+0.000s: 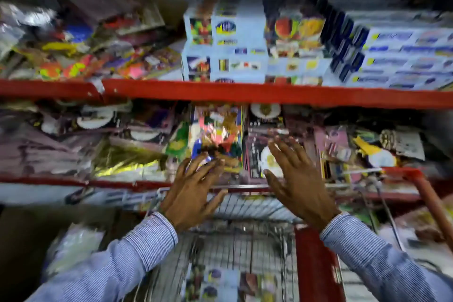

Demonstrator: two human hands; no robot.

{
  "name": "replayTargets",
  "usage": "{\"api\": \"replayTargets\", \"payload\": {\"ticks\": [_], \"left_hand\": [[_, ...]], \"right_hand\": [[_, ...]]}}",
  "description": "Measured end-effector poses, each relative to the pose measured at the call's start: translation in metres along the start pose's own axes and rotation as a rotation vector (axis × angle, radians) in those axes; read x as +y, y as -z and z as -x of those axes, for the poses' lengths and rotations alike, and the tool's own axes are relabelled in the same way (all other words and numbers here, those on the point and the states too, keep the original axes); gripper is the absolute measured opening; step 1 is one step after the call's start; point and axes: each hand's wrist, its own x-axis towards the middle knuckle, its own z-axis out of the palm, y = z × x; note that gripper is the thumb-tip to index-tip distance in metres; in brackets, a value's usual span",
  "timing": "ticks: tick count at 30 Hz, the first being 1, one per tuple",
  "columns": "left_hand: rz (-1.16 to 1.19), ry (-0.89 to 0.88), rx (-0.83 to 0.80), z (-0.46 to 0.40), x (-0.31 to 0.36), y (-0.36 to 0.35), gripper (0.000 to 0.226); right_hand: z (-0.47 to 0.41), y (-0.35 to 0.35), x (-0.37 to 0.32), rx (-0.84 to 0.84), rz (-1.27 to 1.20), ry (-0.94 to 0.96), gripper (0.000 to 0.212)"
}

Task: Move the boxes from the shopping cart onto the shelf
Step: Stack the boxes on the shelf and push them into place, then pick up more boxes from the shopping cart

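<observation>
Pale blue boxes (225, 41) with colourful pictures stand stacked on the upper shelf (245, 93), whose front edge is red. Below me is the wire shopping cart (245, 208), and more pale blue boxes (215, 282) lie in its bottom. My left hand (193, 191) and my right hand (294, 179) hover above the cart's far rim, in front of the lower shelf. Both hands have fingers spread and hold nothing. The picture is blurred by motion.
Flat blue-and-white boxes (397, 56) fill the upper shelf's right side. Bagged toys (81, 44) crowd its left. The lower shelf holds clear packets of party goods (215, 135). The cart's red handle (426, 193) rises at right.
</observation>
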Motion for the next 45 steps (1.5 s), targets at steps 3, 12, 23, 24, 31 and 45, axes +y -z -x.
{"api": "replayTargets", "payload": {"ticks": [3,12,23,24,31,45], "left_hand": [[0.03,0.056,-0.145,0.046,0.005,-0.042,0.056],[0.128,0.063,-0.639,0.137,0.012,-0.159,0.047],[0.06,-0.269,-0.927,0.157,0.004,-0.249,0.02],[0.038,-0.305,-0.956,0.158,0.006,-0.252,0.014],[-0.028,-0.488,-1.038,0.173,0.019,-0.285,0.011],[0.141,0.022,-1.233,0.167,0.044,-0.32,0.033]], "right_hand": [[0.043,-0.049,0.007,-0.106,-0.078,-0.064,0.061],[0.137,-0.218,0.013,-0.696,-0.157,-0.138,0.059],[0.17,-0.35,0.007,-1.116,-0.104,0.006,0.063],[0.171,-0.354,0.009,-1.117,-0.088,0.039,0.06],[0.168,-0.359,0.022,-1.037,-0.009,0.099,0.063],[0.151,-0.341,0.024,-0.823,-0.034,0.021,0.059]]}}
